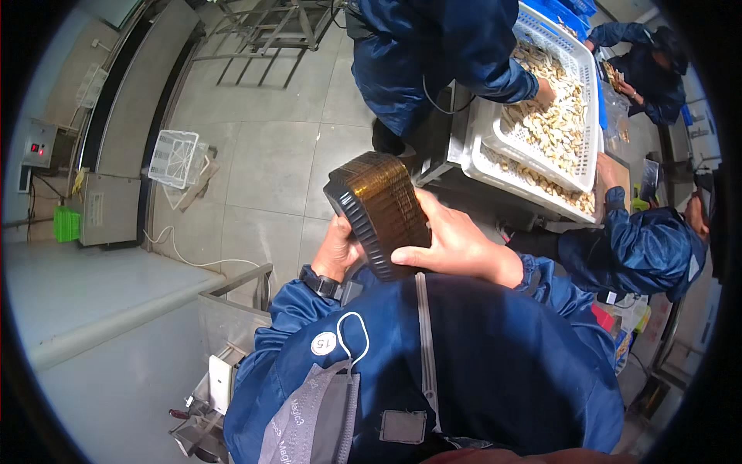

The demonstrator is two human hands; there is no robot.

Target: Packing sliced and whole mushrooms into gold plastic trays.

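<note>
Close to my chest, both hands grip a thick stack of nested plastic trays [386, 209], dark with an amber-brown shine and ribbed black rims. My left hand [338, 249] is closed on the stack's left side, a dark watch on that wrist. Across the right side of the stack lies my right hand [456, 241], its thumb pressed on the near face and its other fingers partly hidden behind. The stack is tilted, held in the air in front of my blue jacket.
White crates [568, 166] of sliced, pale-brown food stand on a steel table at the upper right, where a co-worker's hand [545, 93] reaches in. Other blue-clad people work farther right. A white basket [175, 158] sits on the tiled floor [267, 155] at left, near a long machine [116, 197].
</note>
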